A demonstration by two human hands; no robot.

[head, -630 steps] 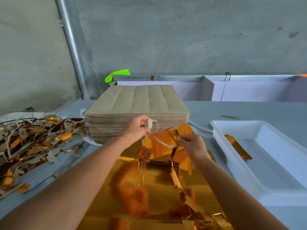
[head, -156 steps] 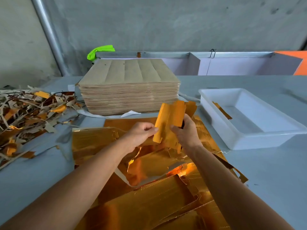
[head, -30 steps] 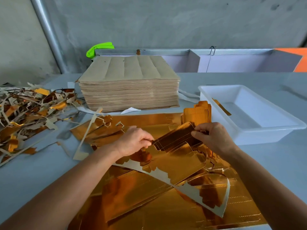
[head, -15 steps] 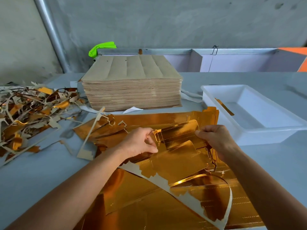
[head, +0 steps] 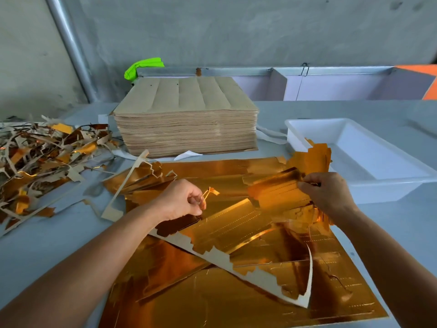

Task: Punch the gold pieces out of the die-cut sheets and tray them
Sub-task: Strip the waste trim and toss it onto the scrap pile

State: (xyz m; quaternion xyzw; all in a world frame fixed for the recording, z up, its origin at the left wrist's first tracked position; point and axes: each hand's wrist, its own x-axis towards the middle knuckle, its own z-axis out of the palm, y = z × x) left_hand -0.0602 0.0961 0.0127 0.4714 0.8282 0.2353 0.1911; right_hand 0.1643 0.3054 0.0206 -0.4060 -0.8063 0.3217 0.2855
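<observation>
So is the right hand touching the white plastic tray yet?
Apart. The head view shows the right hand pinching a punched gold foil piece, with bare grey table visible between it and the white plastic tray.

A rough grey concrete wall (head: 236, 31) stands behind the pale grey table (head: 47, 237). 1 metal pipe (head: 71, 48) slants down it at left. Soft, even light falls across everything, casting faint shadows.

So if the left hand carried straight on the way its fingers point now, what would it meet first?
The left hand, pinching a thin gold scrap strip, points right across the sheets. First in that line looks to be the gold piece held in the right hand's grip, though depth is hard to judge.
</observation>
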